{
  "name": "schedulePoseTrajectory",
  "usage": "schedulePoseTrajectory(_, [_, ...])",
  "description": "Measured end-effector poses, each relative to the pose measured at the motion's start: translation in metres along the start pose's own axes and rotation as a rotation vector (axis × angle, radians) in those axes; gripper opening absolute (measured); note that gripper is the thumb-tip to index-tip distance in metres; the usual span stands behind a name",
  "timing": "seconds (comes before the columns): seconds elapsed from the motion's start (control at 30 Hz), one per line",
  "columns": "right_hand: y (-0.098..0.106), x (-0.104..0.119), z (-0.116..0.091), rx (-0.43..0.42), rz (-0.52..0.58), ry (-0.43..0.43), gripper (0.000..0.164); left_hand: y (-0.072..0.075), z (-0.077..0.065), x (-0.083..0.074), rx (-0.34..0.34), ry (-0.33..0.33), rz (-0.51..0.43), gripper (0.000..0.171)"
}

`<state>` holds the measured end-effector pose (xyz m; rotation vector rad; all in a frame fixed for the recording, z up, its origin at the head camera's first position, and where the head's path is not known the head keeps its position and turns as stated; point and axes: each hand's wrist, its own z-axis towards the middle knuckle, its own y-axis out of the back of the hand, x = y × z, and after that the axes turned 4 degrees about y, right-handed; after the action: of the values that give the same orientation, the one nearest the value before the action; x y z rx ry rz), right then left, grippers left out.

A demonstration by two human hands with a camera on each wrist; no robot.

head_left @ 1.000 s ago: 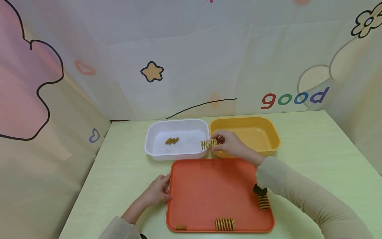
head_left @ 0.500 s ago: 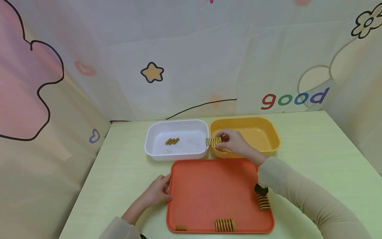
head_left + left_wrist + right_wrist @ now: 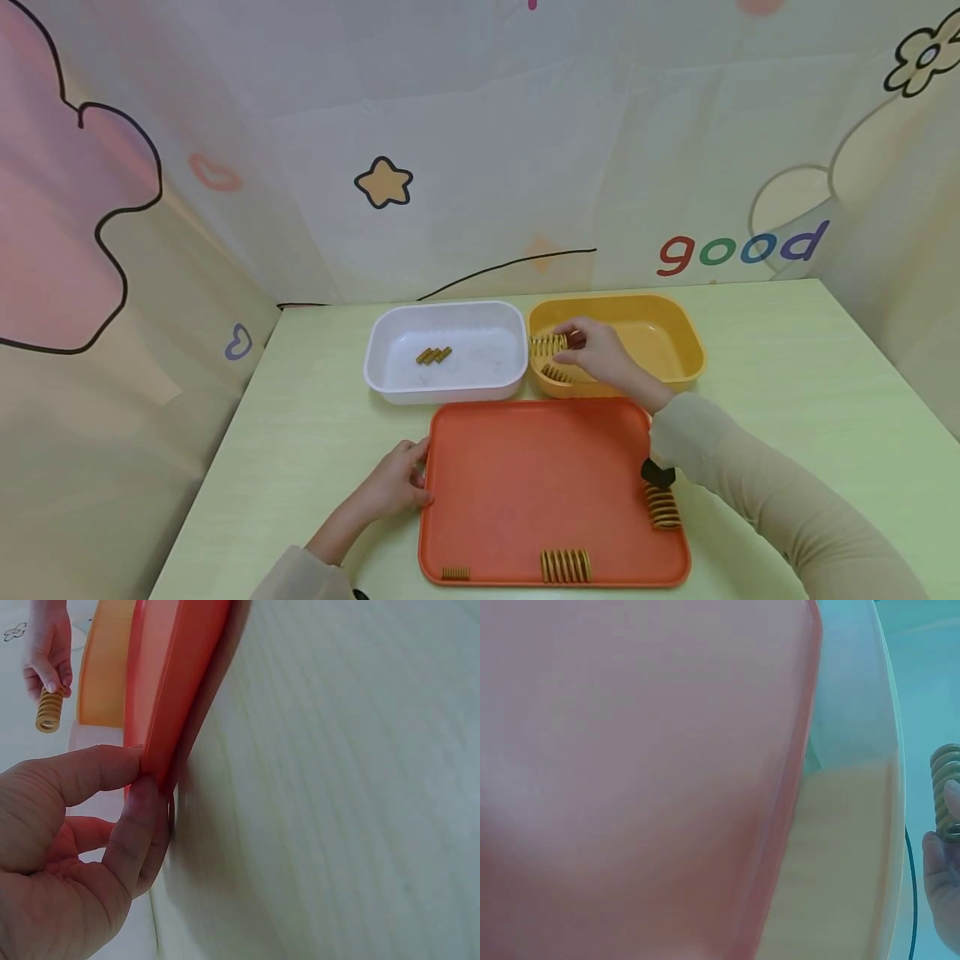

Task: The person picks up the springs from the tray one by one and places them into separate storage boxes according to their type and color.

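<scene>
My right hand [image 3: 597, 350] pinches a large brass-coloured coil spring [image 3: 546, 344] above the left end of the yellow bin [image 3: 678, 375]. Below it, another coil spring [image 3: 557, 374] lies in that bin, partly covered by the hand. In the right wrist view the held spring [image 3: 945, 769] shows at the right edge, between thumb and fingers. My left hand [image 3: 393, 481] grips the left rim of the orange-red tray [image 3: 525, 475]; the left wrist view shows thumb and fingers pinching that rim [image 3: 161, 735].
On the tray lie a small spring [image 3: 455, 573], a larger one [image 3: 566, 566] at the front edge, and another [image 3: 663, 507] at the right edge by my sleeve. Several short brass-coloured pieces [image 3: 433, 355] lie in the white bin [image 3: 450, 392], beside the yellow one.
My right hand has moved right with the spring, from the white bin's right edge to over the yellow bin. The spring beneath has come into sight. My left hand has stayed put.
</scene>
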<state>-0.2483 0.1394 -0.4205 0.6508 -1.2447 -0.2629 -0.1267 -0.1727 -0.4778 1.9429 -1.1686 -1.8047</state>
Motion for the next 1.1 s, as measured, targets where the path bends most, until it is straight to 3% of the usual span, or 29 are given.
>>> schedulePoseTrajectory(1.1, [0.001,-0.021,0.015,0.021,0.003,-0.132,0.034,0.000,-0.001,-0.002,0.004,0.017,-0.013,0.079])
